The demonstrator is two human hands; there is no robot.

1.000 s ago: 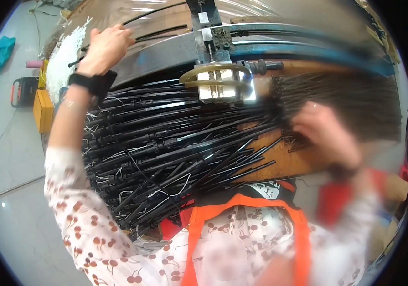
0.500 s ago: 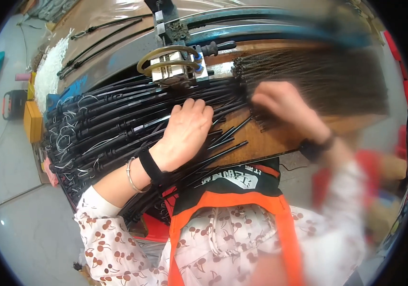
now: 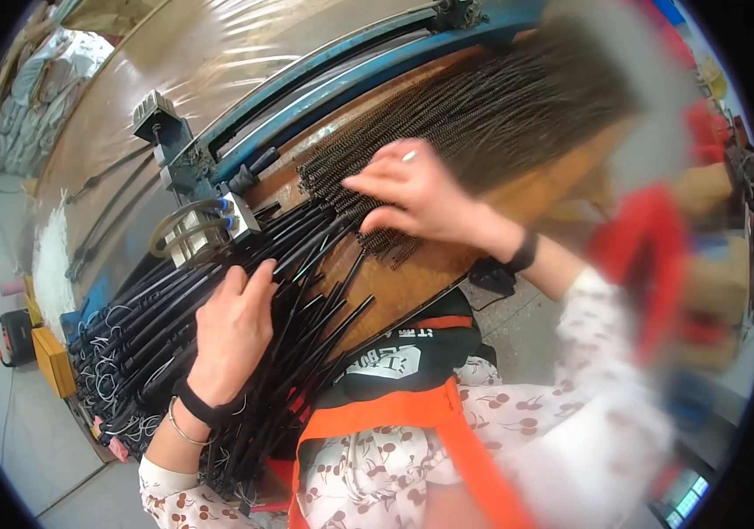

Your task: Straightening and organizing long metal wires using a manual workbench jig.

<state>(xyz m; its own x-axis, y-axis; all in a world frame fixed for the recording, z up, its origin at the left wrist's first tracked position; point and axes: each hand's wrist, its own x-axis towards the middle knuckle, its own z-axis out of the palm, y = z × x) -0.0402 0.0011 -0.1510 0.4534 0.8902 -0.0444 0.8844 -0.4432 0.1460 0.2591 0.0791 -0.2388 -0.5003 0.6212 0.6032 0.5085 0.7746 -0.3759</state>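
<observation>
A thick layer of black rods (image 3: 143,304) lies across the bench, with thin pale wire loops at the far-left ends. My left hand (image 3: 234,331) rests palm down on these rods, its visible fingers stretched and slightly apart; its thumb is hard to make out. Long, dark coil springs (image 3: 456,110) are spread in a dense bundle to the right. Over the near-left ends of the springs is my right hand (image 3: 416,194), thumb held away from the bent fingers and nothing visible between them. Whether its fingertips touch a spring is unclear.
A metal clamp block (image 3: 214,234) with looped hoses stands just beyond my left hand. Behind the springs runs a blue rail (image 3: 306,97). The wooden bench top (image 3: 412,273) shows on the near side. A yellow box (image 3: 53,361) sits at the left edge.
The view has swung, so the bench now slants up to the right. My right hand has come to the spring ends, its thumb and fingers parted. My left hand's fingers have straightened on the rods.
</observation>
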